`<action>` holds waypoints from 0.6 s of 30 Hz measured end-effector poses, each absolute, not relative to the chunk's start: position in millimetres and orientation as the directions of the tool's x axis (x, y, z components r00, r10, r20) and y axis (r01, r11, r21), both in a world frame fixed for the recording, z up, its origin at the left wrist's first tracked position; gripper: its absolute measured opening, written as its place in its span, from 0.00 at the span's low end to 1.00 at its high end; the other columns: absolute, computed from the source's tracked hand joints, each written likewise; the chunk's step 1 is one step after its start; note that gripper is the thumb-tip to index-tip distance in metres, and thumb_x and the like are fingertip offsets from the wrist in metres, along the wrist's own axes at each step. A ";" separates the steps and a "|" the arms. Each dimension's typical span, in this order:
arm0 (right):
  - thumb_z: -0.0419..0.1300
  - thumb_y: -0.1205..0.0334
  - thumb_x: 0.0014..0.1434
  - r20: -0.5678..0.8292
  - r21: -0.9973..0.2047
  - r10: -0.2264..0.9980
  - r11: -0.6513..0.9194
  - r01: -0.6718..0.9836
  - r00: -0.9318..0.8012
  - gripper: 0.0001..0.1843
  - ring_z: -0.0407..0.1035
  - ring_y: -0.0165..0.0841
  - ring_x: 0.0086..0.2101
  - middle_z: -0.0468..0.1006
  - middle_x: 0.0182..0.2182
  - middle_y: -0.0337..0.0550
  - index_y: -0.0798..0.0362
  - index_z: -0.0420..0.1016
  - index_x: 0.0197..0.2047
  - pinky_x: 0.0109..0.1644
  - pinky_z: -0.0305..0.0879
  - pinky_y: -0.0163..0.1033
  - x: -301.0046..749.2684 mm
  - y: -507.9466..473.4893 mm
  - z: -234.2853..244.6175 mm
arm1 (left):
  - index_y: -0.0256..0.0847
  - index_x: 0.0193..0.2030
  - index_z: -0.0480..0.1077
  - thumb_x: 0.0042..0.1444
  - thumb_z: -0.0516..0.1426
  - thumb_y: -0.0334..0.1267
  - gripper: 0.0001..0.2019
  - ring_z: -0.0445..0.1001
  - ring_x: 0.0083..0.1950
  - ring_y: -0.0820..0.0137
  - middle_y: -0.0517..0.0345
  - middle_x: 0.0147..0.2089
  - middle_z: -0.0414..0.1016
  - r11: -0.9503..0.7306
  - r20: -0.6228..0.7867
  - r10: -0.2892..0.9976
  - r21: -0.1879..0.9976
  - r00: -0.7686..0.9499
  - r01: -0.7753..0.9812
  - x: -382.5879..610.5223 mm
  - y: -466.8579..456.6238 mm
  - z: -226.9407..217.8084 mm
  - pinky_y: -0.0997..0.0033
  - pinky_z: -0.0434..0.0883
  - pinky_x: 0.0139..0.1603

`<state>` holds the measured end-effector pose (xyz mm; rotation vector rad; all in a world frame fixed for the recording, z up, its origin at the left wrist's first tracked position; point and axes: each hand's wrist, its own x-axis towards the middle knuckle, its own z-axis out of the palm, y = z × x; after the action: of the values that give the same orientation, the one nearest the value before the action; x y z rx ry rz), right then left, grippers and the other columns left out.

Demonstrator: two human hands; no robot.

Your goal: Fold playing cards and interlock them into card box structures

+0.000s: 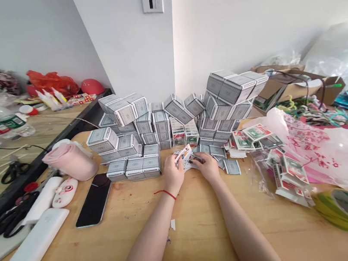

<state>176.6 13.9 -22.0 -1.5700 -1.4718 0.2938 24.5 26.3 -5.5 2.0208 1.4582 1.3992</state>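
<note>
White-faced playing cards (186, 153) low over the bench (198, 231), just before the stacked decks (161, 123)! Left hand (173, 172) pinching one side, right hand (208, 167) gripping the other: keep edges square, pressure light.

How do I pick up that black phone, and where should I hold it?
Probably pinch the phone by its two long edges, near the closer end, coming from the person's side: it lies flat, dark face up, and card stacks sit close by its far end.
</note>
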 end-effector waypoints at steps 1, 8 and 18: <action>0.60 0.53 0.46 0.389 -0.739 0.890 0.147 0.658 0.237 0.18 0.68 0.36 0.36 0.74 0.36 0.44 0.51 0.74 0.40 0.40 0.63 0.40 175.4 14.0 -21.8 | 0.40 0.37 0.65 0.55 0.49 0.36 0.06 0.68 0.39 0.66 0.53 0.35 0.69 -0.434 0.535 0.844 0.705 -0.020 0.561 24.1 26.3 -5.2 0.66 0.66 0.40; 0.64 0.50 0.41 0.364 -0.712 0.904 0.113 0.693 0.226 0.23 0.66 0.37 0.33 0.71 0.29 0.43 0.52 0.74 0.41 0.39 0.62 0.42 171.1 15.8 -23.0 | 0.40 0.40 0.65 0.51 0.52 0.34 0.09 0.70 0.38 0.69 0.54 0.37 0.72 -0.368 0.470 0.869 0.823 -0.154 0.433 26.5 28.6 -4.8 0.70 0.67 0.39; 0.67 0.47 0.33 0.368 -0.678 0.929 0.291 0.675 -0.031 0.35 0.61 0.43 0.45 0.68 0.42 0.49 0.51 0.71 0.46 0.49 0.58 0.47 167.3 12.1 -17.7 | 0.39 0.37 0.66 0.49 0.54 0.34 0.07 0.70 0.35 0.70 0.56 0.34 0.72 -0.294 0.397 0.888 0.878 -0.231 0.377 27.9 28.8 0.1 0.71 0.67 0.37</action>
<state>167.3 12.1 -17.7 -1.4541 -1.7743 0.4086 27.9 28.8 0.1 1.5888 1.5111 1.5444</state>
